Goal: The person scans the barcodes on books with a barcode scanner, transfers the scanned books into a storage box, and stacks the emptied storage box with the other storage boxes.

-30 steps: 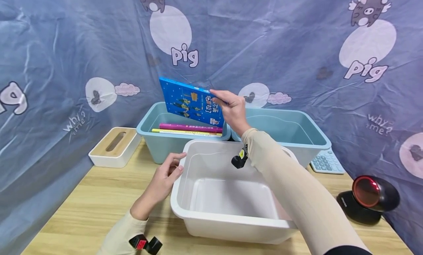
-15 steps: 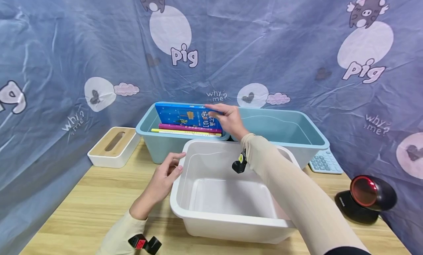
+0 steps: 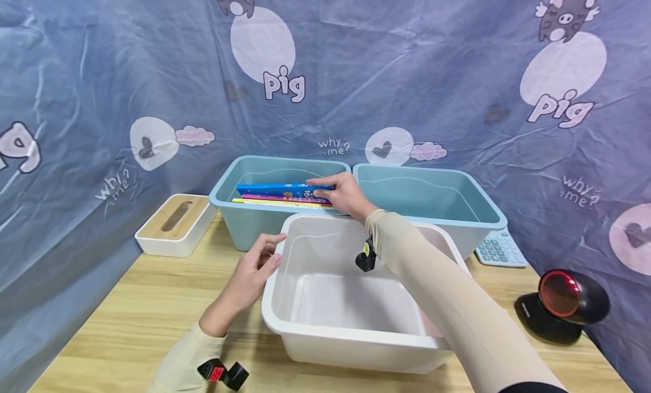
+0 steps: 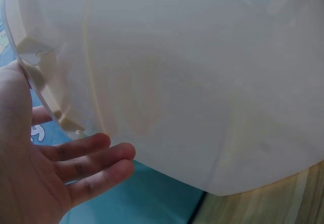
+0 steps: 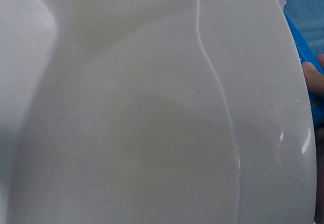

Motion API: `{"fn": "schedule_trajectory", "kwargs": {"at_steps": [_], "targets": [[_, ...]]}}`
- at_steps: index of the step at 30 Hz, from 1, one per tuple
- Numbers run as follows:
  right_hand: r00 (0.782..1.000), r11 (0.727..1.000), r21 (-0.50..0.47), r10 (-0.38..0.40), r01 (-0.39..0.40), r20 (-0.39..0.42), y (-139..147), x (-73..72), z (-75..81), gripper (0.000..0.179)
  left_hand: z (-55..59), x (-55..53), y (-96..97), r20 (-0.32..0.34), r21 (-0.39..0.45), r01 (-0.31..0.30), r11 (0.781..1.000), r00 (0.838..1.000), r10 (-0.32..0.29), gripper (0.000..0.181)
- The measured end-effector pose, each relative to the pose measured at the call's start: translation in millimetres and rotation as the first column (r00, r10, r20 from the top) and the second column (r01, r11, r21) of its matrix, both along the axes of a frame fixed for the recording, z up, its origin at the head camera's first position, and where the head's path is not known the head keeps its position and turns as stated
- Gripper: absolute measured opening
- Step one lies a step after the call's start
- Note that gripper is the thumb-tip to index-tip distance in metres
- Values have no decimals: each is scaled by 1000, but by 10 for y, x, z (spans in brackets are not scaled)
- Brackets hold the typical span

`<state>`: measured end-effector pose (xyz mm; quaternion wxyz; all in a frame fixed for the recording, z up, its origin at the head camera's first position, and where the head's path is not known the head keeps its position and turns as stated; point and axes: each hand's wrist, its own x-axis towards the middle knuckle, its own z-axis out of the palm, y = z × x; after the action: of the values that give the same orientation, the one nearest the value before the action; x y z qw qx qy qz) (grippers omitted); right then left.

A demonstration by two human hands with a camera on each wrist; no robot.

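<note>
My right hand [image 3: 346, 194] pinches the top edge of a blue book [image 3: 264, 188] between thumb and fingers. That book stands low inside the left teal bin [image 3: 231, 212], behind a magenta book [image 3: 259, 197] and a yellow-edged book [image 3: 261, 202]. At the left rim of a white bin [image 3: 356, 335], my left hand [image 3: 251, 271] holds on with thumb and index finger over the rim. The left wrist view has the other fingers [image 4: 96, 165] along the outer wall. White bin wall [image 5: 142, 107] fills most of the right wrist view, with my thumb [image 5: 312, 77] at its right edge.
A second teal bin [image 3: 432, 195] stands to the right of the first. A tissue box with a wooden lid [image 3: 175, 226] sits at the left. A calculator [image 3: 500, 249] and a black device with a red-lit round face [image 3: 561, 305] stand at the right. A patterned curtain [image 3: 325, 59] hangs behind.
My right hand has lowered the blue book from above the left teal bin down into it, behind the other books. My left hand has stayed on the white bin's rim.
</note>
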<state>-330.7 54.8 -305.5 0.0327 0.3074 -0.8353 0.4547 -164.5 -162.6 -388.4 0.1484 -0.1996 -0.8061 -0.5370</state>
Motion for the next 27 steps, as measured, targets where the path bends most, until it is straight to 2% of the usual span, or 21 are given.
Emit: {"fn": "schedule_trajectory", "kwargs": {"at_steps": [3,9,14,22,27], "targets": [[1000,997,77,-6,4,28,-13,16,19,31,1,-5,-1,-3,5,-2,1000,1000,2,35],[1000,970,241,-16,16,-1,-47,13,26,48,-2,-1,-5,-1,4,-8,1000,1000,8,35],[999,964,264,-29,16,45,-70,20,40,66,1,-2,0,0,9,-2,1000,1000,2,35],[995,947,319,-69,45,67,-51,37,45,84,-4,-2,11,-8,12,2,1000,1000,-2,35],[991,949,313,-84,48,102,-25,36,62,92,-1,3,11,-11,12,6,1000,1000,-5,35]]}}
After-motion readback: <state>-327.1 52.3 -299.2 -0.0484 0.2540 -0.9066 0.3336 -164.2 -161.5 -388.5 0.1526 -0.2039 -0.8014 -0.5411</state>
